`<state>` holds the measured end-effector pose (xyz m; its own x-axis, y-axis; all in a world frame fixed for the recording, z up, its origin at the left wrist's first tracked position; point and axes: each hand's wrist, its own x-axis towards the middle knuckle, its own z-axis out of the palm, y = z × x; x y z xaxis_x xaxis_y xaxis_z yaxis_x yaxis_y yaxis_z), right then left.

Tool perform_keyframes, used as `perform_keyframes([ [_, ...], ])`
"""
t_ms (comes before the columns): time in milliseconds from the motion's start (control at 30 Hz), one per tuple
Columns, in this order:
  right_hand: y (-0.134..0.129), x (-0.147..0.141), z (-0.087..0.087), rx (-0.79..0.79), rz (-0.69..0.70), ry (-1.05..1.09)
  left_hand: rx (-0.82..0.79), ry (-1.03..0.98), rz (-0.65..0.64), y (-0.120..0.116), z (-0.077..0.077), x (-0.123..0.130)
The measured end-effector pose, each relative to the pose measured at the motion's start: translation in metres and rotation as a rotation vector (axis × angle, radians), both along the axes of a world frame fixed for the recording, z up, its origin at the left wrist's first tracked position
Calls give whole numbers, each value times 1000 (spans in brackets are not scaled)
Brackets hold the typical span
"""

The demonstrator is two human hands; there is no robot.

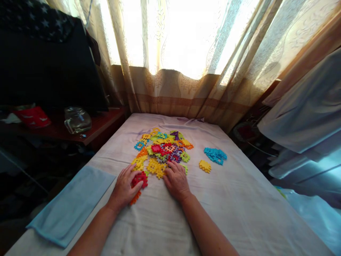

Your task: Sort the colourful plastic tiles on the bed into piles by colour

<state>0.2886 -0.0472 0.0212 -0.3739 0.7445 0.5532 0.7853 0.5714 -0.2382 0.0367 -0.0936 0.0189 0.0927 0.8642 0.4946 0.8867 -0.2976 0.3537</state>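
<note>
A loose pile of colourful plastic interlocking building pieces [160,149] with notched edges lies on the bed-like surface before me. My left hand [126,183] rests at the pile's near left side, fingers apart, over a red piece [141,179]; an orange piece [135,198] pokes out below it. At the near edge of the pile, my right hand [177,179] lies palm down with fingers spread, its fingertips touching yellow pieces [157,167]. Off to the right are a separate stack of blue pieces [215,155] and a single yellow piece [205,166].
A folded light-blue cloth [73,204] lies along the left edge of the white sheet [213,213]. Beyond that edge, a dark red table [102,124] holds a glass jug [77,120] and a monitor [48,67]. Curtains [173,89] hang at the far end.
</note>
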Motion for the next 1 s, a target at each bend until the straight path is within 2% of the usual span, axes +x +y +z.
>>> perform_keyframes([
  [167,-4,4,0,151,30,101,4,-97,117,2,-3,0],
  [300,1,25,3,185,-92,312,-9,-103,168,3,-2,1],
  [400,12,58,3,107,-283,450,-5,-137,111,3,0,0],
  [500,22,98,-1,12,-558,567,-9,-167,64,4,1,-2],
  [567,25,119,-3,-48,-716,610,-19,-178,36,5,2,-2],
  [633,27,132,-5,-103,-817,615,-29,-192,15,5,3,-2],
  [800,28,139,-7,-175,-863,589,-37,-227,6,4,7,-1],
  [1000,30,140,-12,-79,-857,569,-52,-232,-33,3,6,0],
])
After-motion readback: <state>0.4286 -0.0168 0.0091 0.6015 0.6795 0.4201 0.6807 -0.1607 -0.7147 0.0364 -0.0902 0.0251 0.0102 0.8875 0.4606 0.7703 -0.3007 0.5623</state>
